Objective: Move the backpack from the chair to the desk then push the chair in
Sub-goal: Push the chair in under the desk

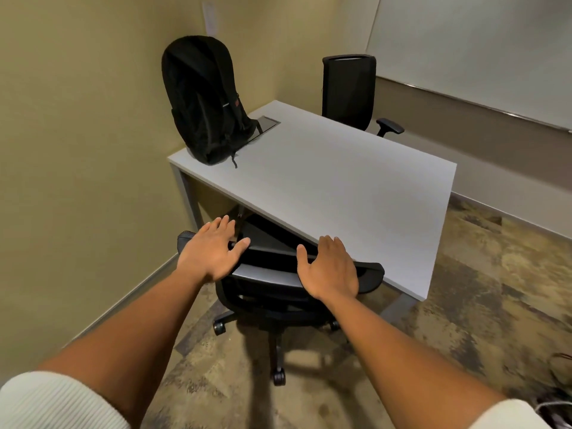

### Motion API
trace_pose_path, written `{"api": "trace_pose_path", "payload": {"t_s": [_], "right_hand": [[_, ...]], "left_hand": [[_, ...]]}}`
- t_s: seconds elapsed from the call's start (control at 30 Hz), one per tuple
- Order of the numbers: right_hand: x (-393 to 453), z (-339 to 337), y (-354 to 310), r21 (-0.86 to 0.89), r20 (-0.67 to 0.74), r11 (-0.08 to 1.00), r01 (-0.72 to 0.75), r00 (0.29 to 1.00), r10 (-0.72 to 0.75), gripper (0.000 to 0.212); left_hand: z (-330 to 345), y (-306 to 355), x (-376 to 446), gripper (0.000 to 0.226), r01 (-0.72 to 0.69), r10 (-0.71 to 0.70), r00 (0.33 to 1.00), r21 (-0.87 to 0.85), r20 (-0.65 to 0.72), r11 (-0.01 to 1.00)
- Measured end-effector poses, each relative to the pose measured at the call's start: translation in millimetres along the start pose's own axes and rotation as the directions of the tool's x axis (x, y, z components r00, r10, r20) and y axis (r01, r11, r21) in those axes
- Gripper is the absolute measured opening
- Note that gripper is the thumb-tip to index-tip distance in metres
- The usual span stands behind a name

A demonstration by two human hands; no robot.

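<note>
The soft black fabric backpack point(204, 100) already stands upright on the far left corner of the flat pale-grey desk point(340, 181), well beyond my fingers and leaning toward the wall, so I judge the first half of the job done. What remains is the black mesh-backed office chair on castors point(272, 283), directly under my palms: its seat is already mostly beneath the desk's near edge, and its backrest top sits just below and in front of that edge. My left hand point(210, 252) lies spread and flat, fingers point(229, 226) splayed open over the left end of the backrest; I cannot tell whether it presses down or only hovers. My right hand point(329, 267) is likewise open, resting at the right end, its fingers touching or just short of the desk edge. Neither hand grips anything. The push looks nearly finished; perhaps a last nudge forward is left.
</note>
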State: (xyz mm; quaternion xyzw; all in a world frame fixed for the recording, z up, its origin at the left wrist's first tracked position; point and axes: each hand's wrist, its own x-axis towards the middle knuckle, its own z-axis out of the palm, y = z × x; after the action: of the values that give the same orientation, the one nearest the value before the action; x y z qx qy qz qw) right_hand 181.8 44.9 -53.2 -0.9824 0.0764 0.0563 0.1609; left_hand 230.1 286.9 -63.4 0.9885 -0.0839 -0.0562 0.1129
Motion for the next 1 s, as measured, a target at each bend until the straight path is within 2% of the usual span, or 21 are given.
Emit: {"api": "trace_pose_path", "payload": {"t_s": [0.33,0.67,1.0], "right_hand": [[39,9,-28,0.007,-0.006,0.999,-0.040,0.999,0.040,0.079],[62,25,-85,0.043,-0.029,0.985,-0.167,0.985,0.168,0.079],[75,41,-138,0.060,-0.095,0.947,-0.314,0.943,0.319,0.079]], "left_hand": [[-12,-29,43,0.076,-0.050,0.050,0.999,0.000,0.001,0.999],[-30,-86,96,0.077,-0.160,0.160,0.986,-0.015,0.035,0.987],[-48,-128,134,0.074,-0.282,0.284,0.958,-0.032,0.048,0.959]]}}
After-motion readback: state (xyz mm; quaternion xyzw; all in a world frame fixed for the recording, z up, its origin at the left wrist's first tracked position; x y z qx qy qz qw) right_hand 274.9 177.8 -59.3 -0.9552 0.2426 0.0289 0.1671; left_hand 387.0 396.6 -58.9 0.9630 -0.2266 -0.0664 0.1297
